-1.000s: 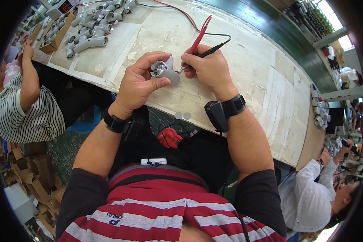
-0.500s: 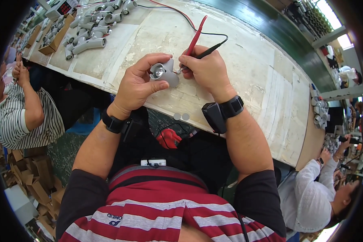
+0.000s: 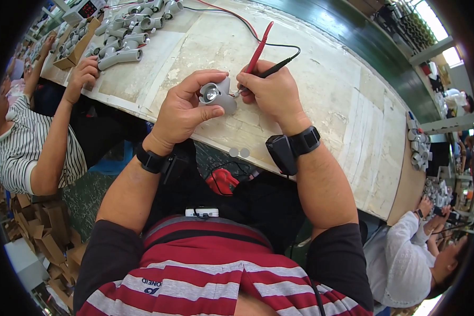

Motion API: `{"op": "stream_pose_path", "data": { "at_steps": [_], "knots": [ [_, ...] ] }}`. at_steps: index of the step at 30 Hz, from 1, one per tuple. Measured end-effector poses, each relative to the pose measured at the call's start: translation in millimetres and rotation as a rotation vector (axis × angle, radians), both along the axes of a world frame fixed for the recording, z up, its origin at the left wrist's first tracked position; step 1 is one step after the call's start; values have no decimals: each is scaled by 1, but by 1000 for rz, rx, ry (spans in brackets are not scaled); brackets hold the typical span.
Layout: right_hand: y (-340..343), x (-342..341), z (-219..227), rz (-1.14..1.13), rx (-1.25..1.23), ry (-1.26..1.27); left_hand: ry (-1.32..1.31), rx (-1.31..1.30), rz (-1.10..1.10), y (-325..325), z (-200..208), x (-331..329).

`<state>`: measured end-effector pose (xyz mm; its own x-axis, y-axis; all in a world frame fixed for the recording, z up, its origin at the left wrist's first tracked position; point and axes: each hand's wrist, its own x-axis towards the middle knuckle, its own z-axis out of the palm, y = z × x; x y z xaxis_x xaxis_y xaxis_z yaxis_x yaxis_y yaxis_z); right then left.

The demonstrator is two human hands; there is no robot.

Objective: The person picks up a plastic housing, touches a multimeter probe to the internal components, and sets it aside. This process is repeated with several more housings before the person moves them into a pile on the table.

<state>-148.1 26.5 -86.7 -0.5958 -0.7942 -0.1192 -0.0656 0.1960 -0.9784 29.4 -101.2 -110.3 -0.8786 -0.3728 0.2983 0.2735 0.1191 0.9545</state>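
My left hand point(image 3: 179, 116) is closed around a grey plastic pipe-shaped housing point(image 3: 225, 100), thumb along its near side and fingers behind it. One round end with a shiny metallic centre faces up and left. My right hand point(image 3: 275, 97) pinches a red test probe point(image 3: 259, 50) and a black test probe point(image 3: 277, 67) together, their rear ends pointing up and right. The probe tips meet short thin wires at the housing's right end; my fingers partly hide the exact contact.
Several grey housings point(image 3: 122, 57) lie at the far left beside an open cardboard box point(image 3: 75, 48) and a meter with a red display point(image 3: 84, 10). Test leads point(image 3: 231, 14) cross the worktable point(image 3: 321, 105). Co-workers sit left and right; cartons point(image 3: 50, 231) stand lower left.
The left co-worker's hand has reached to the table edge by the pile of housings. The right co-worker's hands have lowered. My hands keep nearly the same pose around housing and probes.
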Motion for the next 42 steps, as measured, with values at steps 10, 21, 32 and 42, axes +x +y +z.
{"op": "stream_pose_path", "data": {
  "at_steps": [10,21,32,42],
  "knots": [
    [0,0,-1,-6,-12,-27,2,-54,-50,4,3,0],
    [1,2,1,-3,-25,-25,2,-198,-46,8,6,-2],
    [0,1,0,-2,-20,-42,18,-128,-53,7,4,-1],
    [-1,0,-2,3,-14,-37,-2,192,-74,10,6,-1]
  ]
}}
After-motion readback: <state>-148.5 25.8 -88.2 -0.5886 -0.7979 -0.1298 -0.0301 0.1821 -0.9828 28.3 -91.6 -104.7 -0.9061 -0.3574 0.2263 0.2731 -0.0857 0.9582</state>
